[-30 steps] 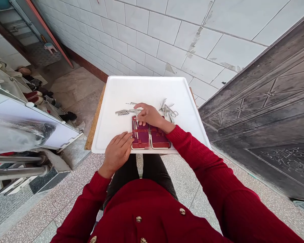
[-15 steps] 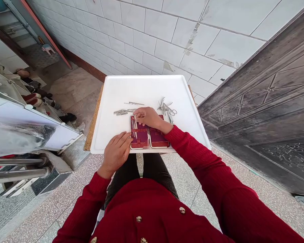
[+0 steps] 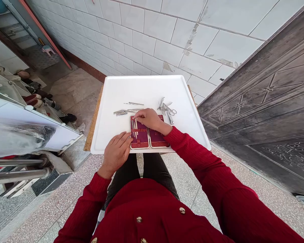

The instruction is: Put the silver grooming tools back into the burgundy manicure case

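Right hand [image 3: 150,118] pinched, left hand [image 3: 118,152] flat

Right fingertips clamp a slim metal tool [image 3: 136,123] toward the open red case's [image 3: 143,136] ten o'clock; left fingers lie straight, side by side, against its nine o'clock edge; the case sits at the white tray's [image 3: 142,87] six o'clock, scissors [image 3: 170,109] past one; beyond, a tiled wall [image 3: 131,50] stands at twelve, a dark door [image 3: 258,101] near three, shoes [image 3: 34,100] near nine.

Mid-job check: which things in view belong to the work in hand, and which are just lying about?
In the work:
open red case, left hand at its edge
slim tools in it, right hand at their upper ends
loose metal tools on the white tray (likely)

Just lying about:
shoes
small stool
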Action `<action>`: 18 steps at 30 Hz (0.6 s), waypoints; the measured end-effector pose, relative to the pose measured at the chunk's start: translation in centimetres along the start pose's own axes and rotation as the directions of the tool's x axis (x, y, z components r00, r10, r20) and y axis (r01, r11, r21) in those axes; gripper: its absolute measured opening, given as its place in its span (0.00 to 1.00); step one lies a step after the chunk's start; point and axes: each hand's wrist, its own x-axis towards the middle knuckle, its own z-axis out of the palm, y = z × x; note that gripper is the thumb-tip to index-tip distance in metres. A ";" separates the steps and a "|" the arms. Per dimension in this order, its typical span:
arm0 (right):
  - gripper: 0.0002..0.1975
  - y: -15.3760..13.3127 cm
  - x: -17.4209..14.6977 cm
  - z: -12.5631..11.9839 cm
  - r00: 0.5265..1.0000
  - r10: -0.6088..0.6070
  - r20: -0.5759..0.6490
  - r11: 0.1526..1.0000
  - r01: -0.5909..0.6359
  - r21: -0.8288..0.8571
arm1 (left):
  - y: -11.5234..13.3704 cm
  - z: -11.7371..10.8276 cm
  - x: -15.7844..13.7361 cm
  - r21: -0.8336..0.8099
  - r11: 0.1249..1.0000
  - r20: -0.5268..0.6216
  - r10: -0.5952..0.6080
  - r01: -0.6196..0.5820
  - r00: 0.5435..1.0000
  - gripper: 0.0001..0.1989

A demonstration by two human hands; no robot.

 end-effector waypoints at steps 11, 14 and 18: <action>0.14 -1.0 -1.1 0.3 0.999 -0.038 0.017 0.990 0.040 -0.135 | -0.1 0.1 -0.1 -0.012 1.000 0.004 -0.005 0.005 1.000 0.18; 0.13 -1.2 -1.1 0.1 0.998 -0.039 0.039 0.983 0.045 -0.176 | -0.1 0.0 -0.1 -0.014 1.000 0.005 -0.004 0.004 1.000 0.18; 0.13 -1.0 -1.0 0.1 0.998 -0.041 0.036 0.988 0.046 -0.146 | 0.0 0.0 0.0 0.022 0.999 -0.023 0.023 -0.022 0.999 0.16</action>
